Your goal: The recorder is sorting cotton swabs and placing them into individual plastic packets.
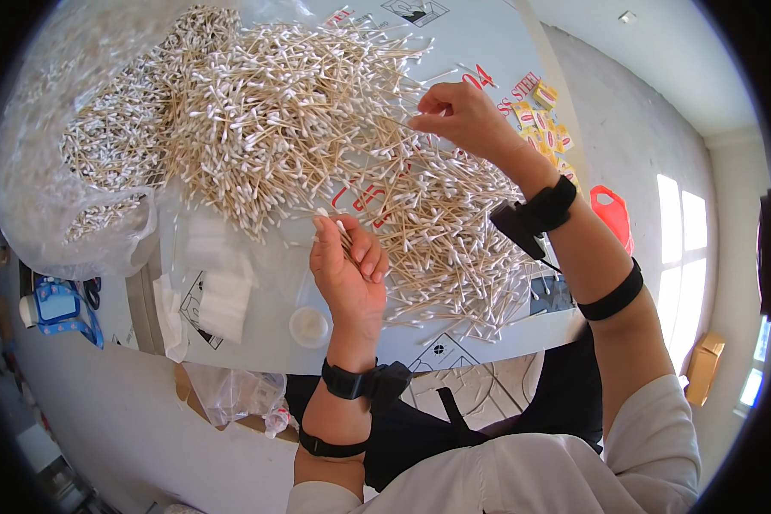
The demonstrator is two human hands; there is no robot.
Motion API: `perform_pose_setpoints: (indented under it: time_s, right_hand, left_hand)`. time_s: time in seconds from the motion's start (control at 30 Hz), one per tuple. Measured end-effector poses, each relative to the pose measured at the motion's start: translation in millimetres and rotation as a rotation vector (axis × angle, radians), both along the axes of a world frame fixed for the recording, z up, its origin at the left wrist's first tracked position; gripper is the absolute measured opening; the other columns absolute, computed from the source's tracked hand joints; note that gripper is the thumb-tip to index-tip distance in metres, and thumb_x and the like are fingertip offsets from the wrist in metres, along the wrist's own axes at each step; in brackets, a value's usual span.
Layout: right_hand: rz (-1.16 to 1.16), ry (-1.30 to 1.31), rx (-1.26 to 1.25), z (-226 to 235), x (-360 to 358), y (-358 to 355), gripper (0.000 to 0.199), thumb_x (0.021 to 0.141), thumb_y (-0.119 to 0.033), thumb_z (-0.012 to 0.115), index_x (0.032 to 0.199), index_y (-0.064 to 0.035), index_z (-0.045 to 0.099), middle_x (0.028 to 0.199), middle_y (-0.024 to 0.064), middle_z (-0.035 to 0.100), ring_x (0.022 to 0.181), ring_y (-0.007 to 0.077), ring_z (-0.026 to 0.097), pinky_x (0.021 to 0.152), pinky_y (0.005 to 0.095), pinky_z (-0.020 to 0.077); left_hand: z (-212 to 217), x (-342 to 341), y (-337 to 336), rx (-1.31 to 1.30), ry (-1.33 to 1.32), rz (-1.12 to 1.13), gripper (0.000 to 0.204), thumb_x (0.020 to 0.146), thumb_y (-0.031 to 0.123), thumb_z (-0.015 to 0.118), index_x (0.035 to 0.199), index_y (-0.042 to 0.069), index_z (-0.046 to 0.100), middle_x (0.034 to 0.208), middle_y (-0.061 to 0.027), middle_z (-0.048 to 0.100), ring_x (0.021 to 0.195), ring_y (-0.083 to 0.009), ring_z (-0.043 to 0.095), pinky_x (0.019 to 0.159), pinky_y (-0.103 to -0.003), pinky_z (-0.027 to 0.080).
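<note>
My left hand (349, 270) is closed around a few cotton swabs, their white tips showing between thumb and fingers. It hovers over the near part of the table, between two heaps of swabs. Farther off to the right, my right hand (461, 122) is pinched at the fingertips, with a thin swab stick seeming to stick out at the thumb. Beneath and left of it spreads a large heap of cotton swabs (261, 107). A second, looser heap (454, 227) lies below my right wrist. Both wrists wear black straps with small devices.
A clear plastic bag (38, 201) full of swabs stands at the left. Stacked clear bags (223, 304) and a round white-lidded container (308, 327) lie near the front edge. Small yellow packets (546, 128) are scattered at the right. A red bag (610, 216) hangs beyond the table (343, 355).
</note>
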State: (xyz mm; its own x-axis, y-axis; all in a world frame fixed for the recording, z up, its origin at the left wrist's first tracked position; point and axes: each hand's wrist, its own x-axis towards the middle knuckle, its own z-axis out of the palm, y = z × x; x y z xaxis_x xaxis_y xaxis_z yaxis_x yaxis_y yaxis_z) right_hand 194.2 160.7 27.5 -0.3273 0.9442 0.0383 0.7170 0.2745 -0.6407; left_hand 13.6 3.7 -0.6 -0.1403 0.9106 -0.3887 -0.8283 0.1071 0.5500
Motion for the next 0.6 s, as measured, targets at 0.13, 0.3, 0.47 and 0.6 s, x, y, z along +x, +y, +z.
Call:
perform_pose_setpoints:
  time_s: [0.13, 0.3, 0.47, 0.6]
  right_hand:
    - [0.004, -0.190, 0.145, -11.8, -23.6, -17.0, 0.029, 0.073, -0.028, 0.070, 0.082, -0.0015, 0.064, 0.088, 0.0142, 0.062, 0.085, 0.0290, 0.062, 0.075, 0.0397, 0.0472]
    - [-0.004, -0.065, 0.084, -6.0, -12.3, -24.2, 0.016, 0.069, -0.016, 0.066, 0.072, -0.0008, 0.063, 0.077, 0.0135, 0.059, 0.072, 0.0259, 0.059, 0.066, 0.0366, 0.0464]
    - [0.096, -0.043, -0.133, 21.5, 9.5, -37.0, 0.010, 0.072, -0.008, 0.064, 0.069, 0.0012, 0.061, 0.067, 0.0067, 0.057, 0.061, 0.0126, 0.053, 0.054, 0.0280, 0.0409]
    - [-0.029, 0.040, -0.151, 16.0, 19.6, -25.3, 0.012, 0.077, -0.009, 0.064, 0.079, 0.0022, 0.063, 0.074, 0.0044, 0.062, 0.064, 0.0068, 0.054, 0.055, 0.0233, 0.0418]
  left_hand:
    - [-2.6, -2.3, -1.6, 0.020, 0.027, -0.001, 0.039, 0.094, 0.047, 0.046, 0.086, 0.010, 0.054, 0.057, 0.0039, 0.034, 0.046, -0.0061, 0.030, 0.039, -0.021, 0.026]
    - [-1.2, -1.2, -0.1, 0.034, 0.004, -0.007, 0.040, 0.095, 0.047, 0.046, 0.085, 0.010, 0.054, 0.057, 0.0038, 0.034, 0.046, -0.0062, 0.031, 0.040, -0.021, 0.026]
    - [0.0, -4.5, -0.7, -0.015, -0.021, 0.051, 0.038, 0.096, 0.045, 0.045, 0.084, 0.010, 0.054, 0.057, 0.0035, 0.035, 0.047, -0.0068, 0.031, 0.040, -0.021, 0.026]
    - [-1.8, -3.2, -0.9, 0.014, -0.022, 0.033, 0.037, 0.096, 0.044, 0.045, 0.085, 0.010, 0.054, 0.057, 0.0034, 0.035, 0.047, -0.0069, 0.032, 0.040, -0.021, 0.026]
